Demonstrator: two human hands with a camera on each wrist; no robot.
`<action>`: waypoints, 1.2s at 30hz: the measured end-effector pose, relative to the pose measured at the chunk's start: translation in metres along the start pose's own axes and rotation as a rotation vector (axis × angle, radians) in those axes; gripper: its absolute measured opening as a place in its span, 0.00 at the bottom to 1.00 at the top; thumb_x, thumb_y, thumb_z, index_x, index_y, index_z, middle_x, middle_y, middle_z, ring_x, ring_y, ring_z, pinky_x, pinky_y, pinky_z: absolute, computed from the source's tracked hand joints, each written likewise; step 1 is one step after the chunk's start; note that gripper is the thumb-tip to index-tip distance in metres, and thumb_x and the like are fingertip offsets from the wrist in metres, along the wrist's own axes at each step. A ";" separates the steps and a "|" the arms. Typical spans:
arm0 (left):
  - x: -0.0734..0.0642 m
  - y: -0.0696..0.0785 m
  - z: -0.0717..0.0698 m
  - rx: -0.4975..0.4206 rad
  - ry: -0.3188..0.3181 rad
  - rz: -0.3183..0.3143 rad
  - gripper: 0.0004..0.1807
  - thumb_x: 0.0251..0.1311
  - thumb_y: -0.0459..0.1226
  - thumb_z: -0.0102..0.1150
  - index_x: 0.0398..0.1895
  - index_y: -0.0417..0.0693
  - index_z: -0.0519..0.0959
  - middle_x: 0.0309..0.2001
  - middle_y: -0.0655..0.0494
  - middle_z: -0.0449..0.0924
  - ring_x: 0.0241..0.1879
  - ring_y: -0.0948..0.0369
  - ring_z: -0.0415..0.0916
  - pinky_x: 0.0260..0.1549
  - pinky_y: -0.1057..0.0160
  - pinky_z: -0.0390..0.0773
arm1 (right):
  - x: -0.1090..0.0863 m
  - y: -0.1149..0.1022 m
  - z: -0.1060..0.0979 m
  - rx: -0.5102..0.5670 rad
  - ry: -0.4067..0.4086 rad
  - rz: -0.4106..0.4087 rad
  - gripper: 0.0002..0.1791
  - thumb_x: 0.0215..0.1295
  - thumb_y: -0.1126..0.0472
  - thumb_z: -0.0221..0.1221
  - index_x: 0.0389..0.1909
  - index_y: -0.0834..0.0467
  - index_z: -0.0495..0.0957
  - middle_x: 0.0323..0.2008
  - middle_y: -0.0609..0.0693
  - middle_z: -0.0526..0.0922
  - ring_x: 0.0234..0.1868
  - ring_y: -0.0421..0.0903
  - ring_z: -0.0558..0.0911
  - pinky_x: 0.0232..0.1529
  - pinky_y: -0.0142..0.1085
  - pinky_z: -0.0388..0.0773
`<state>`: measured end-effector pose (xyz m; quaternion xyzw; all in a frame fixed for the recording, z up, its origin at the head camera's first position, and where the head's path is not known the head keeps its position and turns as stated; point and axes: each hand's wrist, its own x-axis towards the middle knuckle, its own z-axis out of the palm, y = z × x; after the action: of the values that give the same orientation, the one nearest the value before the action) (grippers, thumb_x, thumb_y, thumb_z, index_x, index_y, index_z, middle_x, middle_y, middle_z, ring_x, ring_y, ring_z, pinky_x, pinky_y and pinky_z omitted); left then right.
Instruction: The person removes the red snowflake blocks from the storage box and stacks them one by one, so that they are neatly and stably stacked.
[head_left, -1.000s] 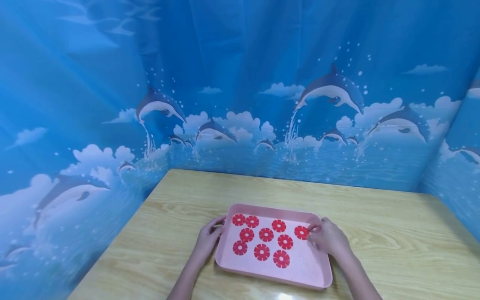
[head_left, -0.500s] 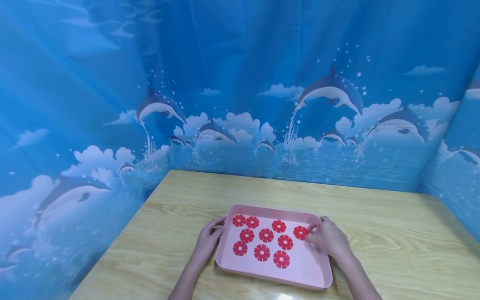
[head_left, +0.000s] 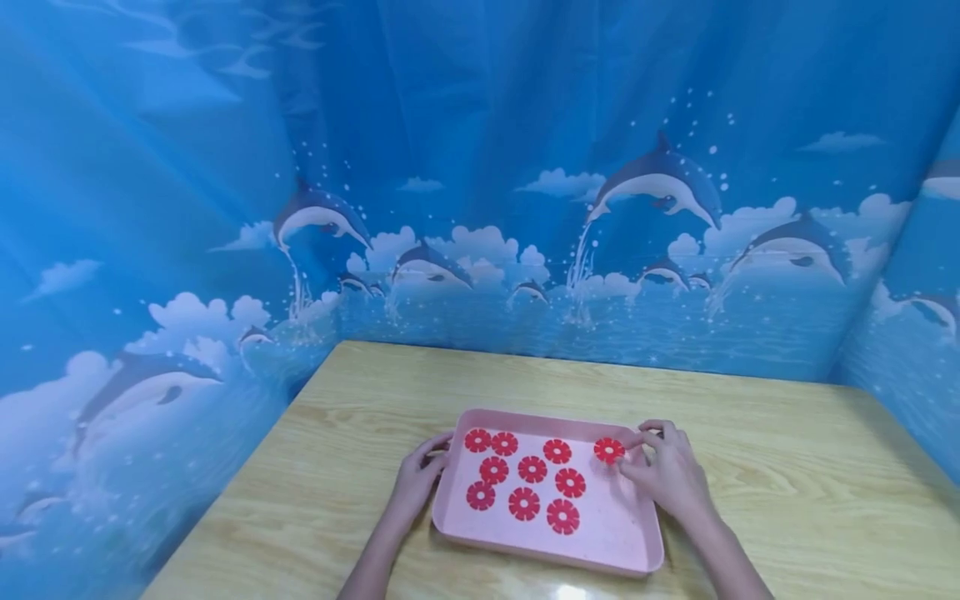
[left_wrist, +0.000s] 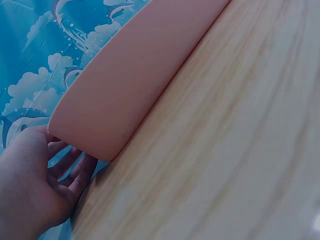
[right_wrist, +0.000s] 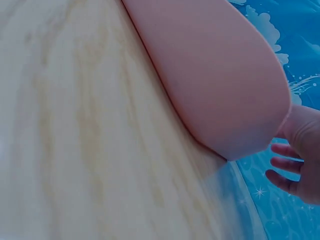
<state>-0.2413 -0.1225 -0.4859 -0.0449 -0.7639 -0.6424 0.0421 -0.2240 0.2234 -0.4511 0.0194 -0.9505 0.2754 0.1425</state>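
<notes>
Head view: left hand [head_left: 415, 477] clamps the tray [head_left: 622, 537] at 10 o'clock; right hand [head_left: 670, 473] meets a disc [head_left: 601, 450] at 2 o'clock, whether pinching I cannot tell. Keep tray steady; guide disc flat, clear of other discs [head_left: 550, 451]

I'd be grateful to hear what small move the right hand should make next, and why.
Perhaps the right hand should gently pinch the nearest red disc: it is right beside that disc, the other nine red discs lie farther left in the pink tray, and the left hand touches the tray's left end, which may help steady it.
</notes>
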 end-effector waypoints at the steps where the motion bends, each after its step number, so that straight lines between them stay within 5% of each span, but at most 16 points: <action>1: 0.000 0.000 0.000 0.001 0.001 0.000 0.20 0.60 0.31 0.52 0.55 0.33 0.72 0.47 0.38 0.73 0.41 0.51 0.75 0.38 0.62 0.78 | 0.000 0.000 -0.002 0.011 0.008 -0.001 0.17 0.44 0.58 0.68 0.35 0.63 0.81 0.49 0.60 0.70 0.49 0.58 0.67 0.40 0.54 0.73; 5: 0.001 0.002 0.001 -0.007 0.000 -0.005 0.20 0.60 0.31 0.52 0.55 0.33 0.71 0.48 0.38 0.73 0.41 0.51 0.75 0.38 0.62 0.78 | -0.002 0.003 -0.010 0.068 0.008 0.014 0.13 0.48 0.59 0.65 0.35 0.60 0.81 0.48 0.59 0.69 0.50 0.59 0.66 0.42 0.55 0.73; 10: 0.002 0.003 0.001 -0.014 -0.008 -0.001 0.20 0.60 0.31 0.51 0.55 0.32 0.71 0.48 0.37 0.72 0.42 0.49 0.74 0.39 0.61 0.78 | -0.008 0.009 -0.020 0.114 0.024 0.013 0.11 0.49 0.59 0.66 0.34 0.58 0.81 0.43 0.56 0.71 0.42 0.53 0.69 0.36 0.44 0.74; 21: 0.006 0.002 0.002 -0.008 -0.017 -0.012 0.20 0.61 0.32 0.51 0.56 0.34 0.71 0.49 0.38 0.72 0.43 0.49 0.74 0.40 0.59 0.78 | -0.026 0.038 -0.032 0.147 0.170 -0.065 0.12 0.46 0.62 0.69 0.33 0.58 0.80 0.37 0.50 0.71 0.32 0.46 0.68 0.25 0.31 0.67; 36: -0.001 0.002 -0.002 -0.012 -0.011 -0.016 0.20 0.61 0.33 0.52 0.57 0.34 0.70 0.49 0.38 0.72 0.43 0.49 0.74 0.39 0.60 0.78 | -0.053 0.075 -0.032 0.203 0.262 -0.133 0.14 0.41 0.68 0.70 0.32 0.60 0.80 0.38 0.52 0.72 0.25 0.39 0.67 0.21 0.26 0.65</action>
<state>-0.2403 -0.1242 -0.4839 -0.0426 -0.7606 -0.6470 0.0325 -0.1741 0.3018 -0.4789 0.0604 -0.8877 0.3600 0.2806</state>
